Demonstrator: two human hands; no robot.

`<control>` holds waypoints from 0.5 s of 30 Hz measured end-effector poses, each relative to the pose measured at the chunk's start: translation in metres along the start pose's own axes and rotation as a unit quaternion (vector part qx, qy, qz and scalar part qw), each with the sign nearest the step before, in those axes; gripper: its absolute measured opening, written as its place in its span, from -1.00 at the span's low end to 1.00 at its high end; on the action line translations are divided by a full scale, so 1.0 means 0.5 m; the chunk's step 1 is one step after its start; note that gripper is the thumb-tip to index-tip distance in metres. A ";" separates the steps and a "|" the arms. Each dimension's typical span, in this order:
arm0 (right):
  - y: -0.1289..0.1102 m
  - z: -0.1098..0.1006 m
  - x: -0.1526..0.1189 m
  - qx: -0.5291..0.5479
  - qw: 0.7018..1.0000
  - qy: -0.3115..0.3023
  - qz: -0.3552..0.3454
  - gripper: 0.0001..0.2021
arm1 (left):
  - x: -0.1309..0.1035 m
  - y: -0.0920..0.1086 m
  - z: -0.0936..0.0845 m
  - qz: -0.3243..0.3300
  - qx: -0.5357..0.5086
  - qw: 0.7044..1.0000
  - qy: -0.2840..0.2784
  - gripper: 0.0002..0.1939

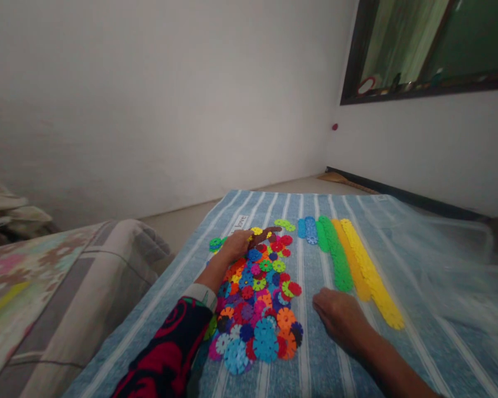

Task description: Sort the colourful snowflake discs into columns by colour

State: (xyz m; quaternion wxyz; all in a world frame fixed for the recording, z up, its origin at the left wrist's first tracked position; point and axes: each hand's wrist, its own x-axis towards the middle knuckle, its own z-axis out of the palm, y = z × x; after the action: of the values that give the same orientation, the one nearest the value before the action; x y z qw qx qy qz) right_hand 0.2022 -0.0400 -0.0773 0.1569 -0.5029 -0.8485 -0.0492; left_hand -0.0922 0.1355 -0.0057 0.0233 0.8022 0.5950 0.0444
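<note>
Many colorful notched discs lie in a loose pile (pixel 257 298) on a blue striped cloth (pixel 136 337). At the pile's upper left, my left hand (pixel 238 243) touches brown and yellow discs, its fingers closed; what they hold is too small to tell. My right hand (pixel 336 309) rests closed on the cloth, right of the pile and below the green row; its fingertips are hidden. Overlapping discs form a yellow row (pixel 371 271), an orange row (pixel 351 260), a green row (pixel 336 260) and a short blue row (pixel 311 229). A few lime discs (pixel 284 225) lie above the pile.
A blurred clear plastic container (pixel 456 243) stands on the right. Beside the cloth at left is a grey covered surface (pixel 108 265) with a floral cloth (pixel 20 276). A white wall (pixel 170 99) and a dark-framed window (pixel 431 50) are behind.
</note>
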 end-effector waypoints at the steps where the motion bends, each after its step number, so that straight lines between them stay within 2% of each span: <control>1: 0.002 0.006 -0.001 0.001 1.000 0.008 -0.002 -0.76 | 0.002 0.002 0.001 -0.012 0.007 1.000 -0.006 -0.65; 4: 0.006 0.017 -0.004 -0.003 1.000 0.024 -0.003 -0.77 | -0.003 -0.005 0.005 -0.048 0.023 0.999 -0.004 -0.65; 11: 0.006 0.028 -0.006 -0.009 0.999 0.037 0.004 -0.76 | -0.054 -0.046 0.015 -0.108 0.060 0.992 0.004 -0.66; 15: 0.006 0.031 -0.006 -0.010 0.999 0.046 0.004 -0.75 | -0.053 -0.042 0.018 -0.123 0.073 0.990 0.018 -0.66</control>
State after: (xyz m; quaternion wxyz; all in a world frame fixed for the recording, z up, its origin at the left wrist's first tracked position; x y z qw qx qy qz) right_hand 0.2029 -0.0372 -0.0930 0.1906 -0.5047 -0.8381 -0.0803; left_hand -0.1188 0.1164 -0.0179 -0.0412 0.7216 0.6910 0.0121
